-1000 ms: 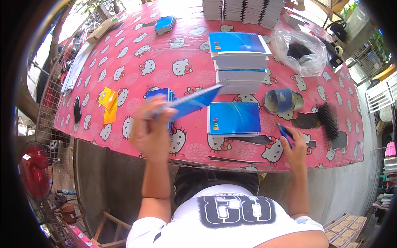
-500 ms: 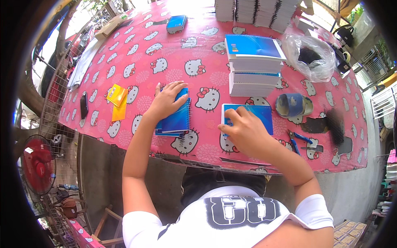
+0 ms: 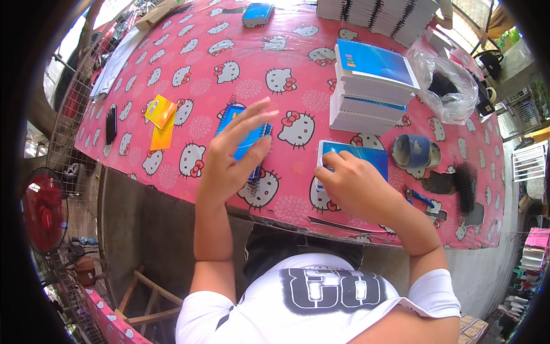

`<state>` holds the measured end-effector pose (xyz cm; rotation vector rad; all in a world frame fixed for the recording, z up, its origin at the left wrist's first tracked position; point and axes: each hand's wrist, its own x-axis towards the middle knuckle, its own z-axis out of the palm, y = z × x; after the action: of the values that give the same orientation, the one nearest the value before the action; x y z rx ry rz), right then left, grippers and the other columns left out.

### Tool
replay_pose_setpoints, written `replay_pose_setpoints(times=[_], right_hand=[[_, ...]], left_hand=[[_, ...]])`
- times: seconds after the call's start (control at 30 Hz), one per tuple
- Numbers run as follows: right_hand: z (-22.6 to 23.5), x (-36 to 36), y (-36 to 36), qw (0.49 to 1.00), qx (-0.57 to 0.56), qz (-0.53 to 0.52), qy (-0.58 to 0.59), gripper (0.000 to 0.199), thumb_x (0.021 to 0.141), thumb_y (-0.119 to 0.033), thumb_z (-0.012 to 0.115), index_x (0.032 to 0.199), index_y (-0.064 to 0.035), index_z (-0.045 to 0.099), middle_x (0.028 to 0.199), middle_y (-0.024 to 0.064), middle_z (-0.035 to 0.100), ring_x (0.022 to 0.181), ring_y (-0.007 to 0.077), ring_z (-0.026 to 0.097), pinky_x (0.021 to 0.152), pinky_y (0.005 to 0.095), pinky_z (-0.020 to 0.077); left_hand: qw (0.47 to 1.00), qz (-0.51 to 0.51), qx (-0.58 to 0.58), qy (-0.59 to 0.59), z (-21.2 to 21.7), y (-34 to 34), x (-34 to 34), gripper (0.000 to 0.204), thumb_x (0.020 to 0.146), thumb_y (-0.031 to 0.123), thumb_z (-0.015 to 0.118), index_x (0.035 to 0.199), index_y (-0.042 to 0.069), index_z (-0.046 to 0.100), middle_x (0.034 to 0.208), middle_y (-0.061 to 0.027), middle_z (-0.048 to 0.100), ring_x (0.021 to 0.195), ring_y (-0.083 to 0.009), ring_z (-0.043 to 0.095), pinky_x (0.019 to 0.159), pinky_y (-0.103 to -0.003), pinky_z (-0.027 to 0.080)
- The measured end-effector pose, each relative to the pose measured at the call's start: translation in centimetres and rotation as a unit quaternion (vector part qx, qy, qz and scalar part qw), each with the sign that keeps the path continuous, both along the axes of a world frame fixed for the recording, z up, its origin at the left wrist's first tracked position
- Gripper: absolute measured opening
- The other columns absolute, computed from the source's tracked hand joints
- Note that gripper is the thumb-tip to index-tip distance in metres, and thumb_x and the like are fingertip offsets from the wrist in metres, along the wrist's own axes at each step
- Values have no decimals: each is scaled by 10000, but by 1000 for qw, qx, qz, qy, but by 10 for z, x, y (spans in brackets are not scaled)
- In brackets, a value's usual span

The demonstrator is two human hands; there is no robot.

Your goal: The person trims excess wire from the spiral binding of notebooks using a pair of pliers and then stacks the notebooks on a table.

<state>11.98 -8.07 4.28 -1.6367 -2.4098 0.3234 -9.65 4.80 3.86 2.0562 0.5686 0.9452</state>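
Observation:
My left hand (image 3: 232,157) hovers over a small pile of blue spiral notebooks (image 3: 247,144), fingers stretched out and thumb apart, holding nothing. The hand hides part of that pile, and a loose end of dark coil sticks out at its near edge. To the right, my right hand (image 3: 358,186) has its fingers curled on the left edge of a blue-covered notebook (image 3: 366,153) lying flat near the table's front. Its fingertips pinch the white page edge there. Just behind stands a tall stack of blue-covered notebooks (image 3: 375,64) with white page edges.
Right of the notebook lie a blue roll-shaped object (image 3: 409,152), blue-handled pliers (image 3: 421,198) and a black bundle of coils (image 3: 465,186). Beyond them sits a clear plastic bag (image 3: 424,74). Yellow booklets (image 3: 161,112) and a phone (image 3: 111,124) lie at left. Bound books (image 3: 372,17) stand at the back.
My left hand has lifted off the notebook pile and turned, its fingers now spread in the air. My right hand stays at the notebook's left edge. The whole view has shifted slightly.

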Motion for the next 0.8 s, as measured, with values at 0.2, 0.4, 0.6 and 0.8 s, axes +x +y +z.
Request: replay_pose_setpoints(times=[0.2, 0.4, 0.6, 0.8], right_hand=[[3, 11, 5, 999, -23, 34, 30, 181, 803, -51, 656, 973, -16, 603, 944, 135, 579, 910, 313, 591, 768, 409, 491], [1, 13, 5, 998, -37, 36, 23, 182, 820, -54, 637, 990, -12, 589, 960, 143, 580, 922, 328, 588, 792, 419, 484], [-6, 17, 2, 998, 11, 3, 60, 257, 783, -16, 639, 1037, -27, 601, 888, 144, 604, 846, 315, 615, 749, 412, 503], [8, 28, -24, 935, 259, -153, 189, 447, 713, 53, 627, 1148, -50, 618, 863, 142, 649, 717, 284, 648, 629, 373, 535]], left_hand=[[971, -27, -184, -153, -11, -36, 10, 258, 946, 31, 554, 1196, -19, 601, 1227, -136, 614, 1105, -180, 591, 943, -302, 453], [923, -30, -356, -145, -17, -50, 21, 242, 951, 45, 542, 1176, -24, 599, 1140, -128, 650, 965, -165, 635, 845, -291, 489], [882, -48, -437, -166, -25, -53, 33, 386, 977, 165, 551, 1312, -3, 460, 1019, -141, 655, 838, -199, 675, 711, -287, 546], [809, -72, -569, -129, -15, -50, 78, 559, 959, 278, 588, 1394, 57, 315, 986, -157, 644, 798, -180, 670, 652, -256, 530]])
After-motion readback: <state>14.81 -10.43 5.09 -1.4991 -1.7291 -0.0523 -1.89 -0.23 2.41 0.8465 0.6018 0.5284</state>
